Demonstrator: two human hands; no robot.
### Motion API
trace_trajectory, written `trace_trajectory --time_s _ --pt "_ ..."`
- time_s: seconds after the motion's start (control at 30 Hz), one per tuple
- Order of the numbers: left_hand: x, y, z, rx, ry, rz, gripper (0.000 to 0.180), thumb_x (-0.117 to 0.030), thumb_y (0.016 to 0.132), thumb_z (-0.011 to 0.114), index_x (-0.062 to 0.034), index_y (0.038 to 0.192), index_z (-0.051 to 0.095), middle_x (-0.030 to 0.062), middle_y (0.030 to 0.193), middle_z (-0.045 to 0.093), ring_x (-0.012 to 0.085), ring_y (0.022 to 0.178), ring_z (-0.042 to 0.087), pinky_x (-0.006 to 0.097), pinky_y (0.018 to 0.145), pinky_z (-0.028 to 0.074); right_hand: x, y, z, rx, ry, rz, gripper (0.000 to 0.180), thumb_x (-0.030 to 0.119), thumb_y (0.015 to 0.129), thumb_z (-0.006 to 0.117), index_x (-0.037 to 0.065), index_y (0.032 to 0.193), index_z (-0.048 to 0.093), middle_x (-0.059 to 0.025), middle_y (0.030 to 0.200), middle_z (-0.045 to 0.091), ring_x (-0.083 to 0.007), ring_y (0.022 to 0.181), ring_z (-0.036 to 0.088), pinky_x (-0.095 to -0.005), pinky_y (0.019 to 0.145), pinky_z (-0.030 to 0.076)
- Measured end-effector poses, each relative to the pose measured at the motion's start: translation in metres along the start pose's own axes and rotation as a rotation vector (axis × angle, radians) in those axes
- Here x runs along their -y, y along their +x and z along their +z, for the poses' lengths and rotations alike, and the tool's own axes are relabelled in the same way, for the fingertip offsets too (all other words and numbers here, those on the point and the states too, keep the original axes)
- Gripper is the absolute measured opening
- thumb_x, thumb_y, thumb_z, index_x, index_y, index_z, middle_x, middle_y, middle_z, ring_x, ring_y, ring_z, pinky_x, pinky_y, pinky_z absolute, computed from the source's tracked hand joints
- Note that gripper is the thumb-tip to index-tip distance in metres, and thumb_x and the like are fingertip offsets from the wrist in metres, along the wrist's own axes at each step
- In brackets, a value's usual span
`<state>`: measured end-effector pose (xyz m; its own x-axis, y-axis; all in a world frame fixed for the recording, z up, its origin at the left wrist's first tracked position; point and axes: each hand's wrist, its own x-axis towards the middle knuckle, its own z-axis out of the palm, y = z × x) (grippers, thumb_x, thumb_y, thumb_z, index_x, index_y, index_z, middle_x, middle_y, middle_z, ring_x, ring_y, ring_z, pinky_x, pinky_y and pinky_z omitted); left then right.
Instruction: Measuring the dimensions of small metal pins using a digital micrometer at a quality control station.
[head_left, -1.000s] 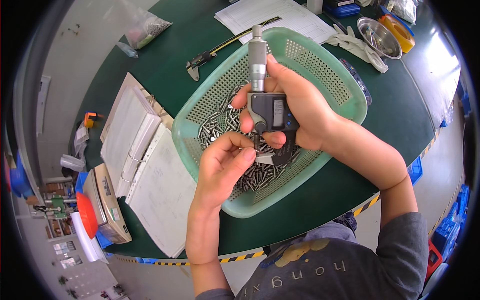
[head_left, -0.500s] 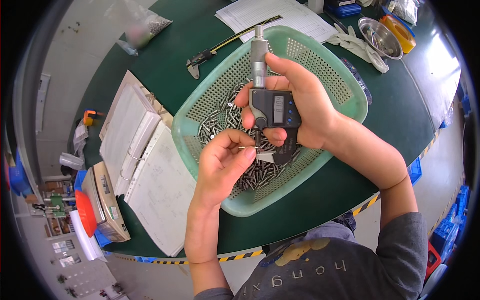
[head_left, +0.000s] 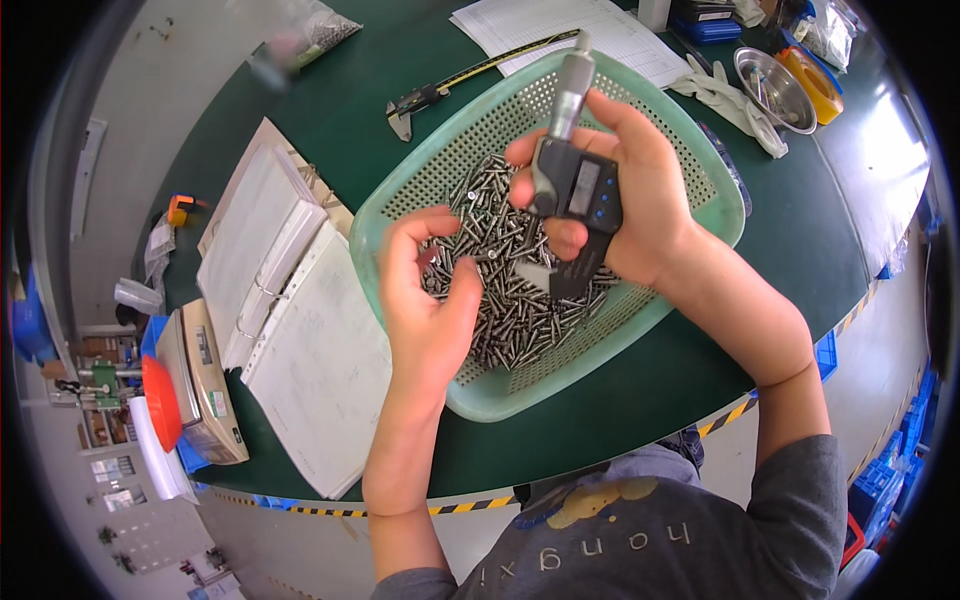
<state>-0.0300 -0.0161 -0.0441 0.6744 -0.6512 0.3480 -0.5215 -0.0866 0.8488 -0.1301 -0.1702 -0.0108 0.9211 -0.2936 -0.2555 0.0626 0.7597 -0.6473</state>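
Head view. Clock face centred on the basket (head_left: 490,405), 12 at the top.

Right hand (head_left: 645,190), 2 o'clock: wrapped round the micrometer (head_left: 572,178), gripping it above the pins (head_left: 510,310). Micrometer now leans, thimble toward 1 o'clock; it stood nearly upright a half second ago. Display digits not legible here.

Left hand (head_left: 422,300), 8 o'clock: spread, thumb and fingers apart over the near-left edge of the pile. It has come away from the micrometer, where it was steadying a thin pin. No pin visible between the fingertips now; whether that one dropped into the pile cannot be told.

Pins lie loose in the basket, from about 5 round to 11 o'clock. None can be made out in the micrometer's gap. Judgement: contact with that pin is over; the measuring stands between pieces.

On the desk (head_left: 560,450): caliper (head_left: 428,97) at 11, binder (head_left: 315,375) at 8, scale (head_left: 208,390) beyond it, papers (head_left: 600,35) at 12.
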Motion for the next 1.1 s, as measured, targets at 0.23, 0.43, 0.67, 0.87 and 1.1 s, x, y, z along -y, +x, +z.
trace_trajectory --time_s 0.23,0.43,0.67,0.87,1.1 --pt "-0.030 -0.010 -0.012 0.446 0.738 0.142 0.019 -0.012 0.060 0.070 -0.0037 0.071 0.058 0.0091 0.078 0.050 0.0277 0.080 0.050 0.036 0.074 0.038 0.001 0.002 -0.003 -0.083 0.058 -0.040 0.053 0.046 0.085 0.030 -0.001 0.096 0.051 -0.0102 0.075 0.058 -0.0144 0.041 0.042 -0.0274 0.045 0.037" --pt "-0.029 -0.010 -0.015 0.580 0.826 0.159 0.018 -0.013 0.057 0.072 -0.0046 0.067 0.060 0.0081 0.076 0.051 0.0263 0.077 0.051 0.036 0.072 0.037 0.001 0.002 -0.004 -0.031 0.044 -0.039 0.052 0.045 0.085 0.030 -0.001 0.097 0.051 -0.0108 0.075 0.058 -0.0148 0.041 0.042 -0.0272 0.044 0.037" --pt "-0.023 0.002 -0.015 0.413 0.313 -0.016 0.007 -0.005 0.068 0.066 -0.0028 0.074 0.062 0.0067 0.074 0.056 0.0203 0.072 0.056 0.030 0.067 0.043 0.001 0.003 -0.004 -0.004 0.034 -0.010 0.053 0.044 0.083 0.028 -0.002 0.090 0.053 -0.0139 0.072 0.059 -0.0174 0.042 0.044 -0.0279 0.043 0.038" --pt "-0.023 0.002 -0.010 0.211 -0.587 -0.347 0.013 -0.004 0.081 0.059 0.0031 0.092 0.059 0.0094 0.090 0.061 0.0144 0.082 0.057 0.025 0.077 0.044 0.002 -0.002 -0.002 0.154 0.103 0.039 0.057 0.050 0.085 0.026 -0.001 0.089 0.052 -0.0136 0.072 0.057 -0.0166 0.039 0.042 -0.0276 0.041 0.037" --pt "-0.015 -0.003 -0.001 0.288 -0.873 -0.408 0.015 -0.002 0.080 0.060 0.0028 0.094 0.058 0.0086 0.091 0.061 0.0111 0.081 0.056 0.024 0.077 0.045 0.000 -0.001 -0.002 0.203 0.139 0.020 0.057 0.052 0.087 0.025 0.001 0.088 0.051 -0.0132 0.073 0.056 -0.0153 0.038 0.041 -0.0255 0.038 0.036"
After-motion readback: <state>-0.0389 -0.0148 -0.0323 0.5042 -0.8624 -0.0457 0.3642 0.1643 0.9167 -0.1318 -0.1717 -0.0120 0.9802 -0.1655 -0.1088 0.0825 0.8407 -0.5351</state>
